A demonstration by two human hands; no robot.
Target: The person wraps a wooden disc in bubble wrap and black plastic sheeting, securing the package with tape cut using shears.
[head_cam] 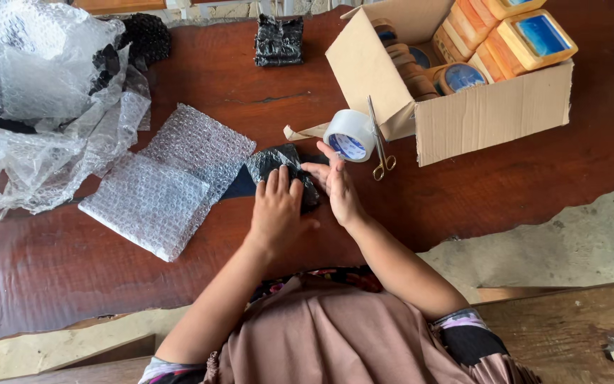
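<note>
A small parcel wrapped in black bubble wrap [276, 162] lies on the dark red wooden table [499, 185] just in front of me. My left hand [276, 210] presses flat on top of it, fingers spread. Against the parcel's right side rests my right hand [335, 186], its fingers touching the wrap's edge. A roll of clear packing tape [349, 135] stands just beyond my right fingertips, and gold-handled scissors [380, 146] lie beside it.
Folded clear bubble-wrap sheets [172, 181] lie left of the parcel, with a big crumpled heap [37, 99] further left. An open cardboard box [477, 114] of wooden pieces with blue tops sits at the back right. Another black-wrapped parcel [278, 40] rests at the far edge.
</note>
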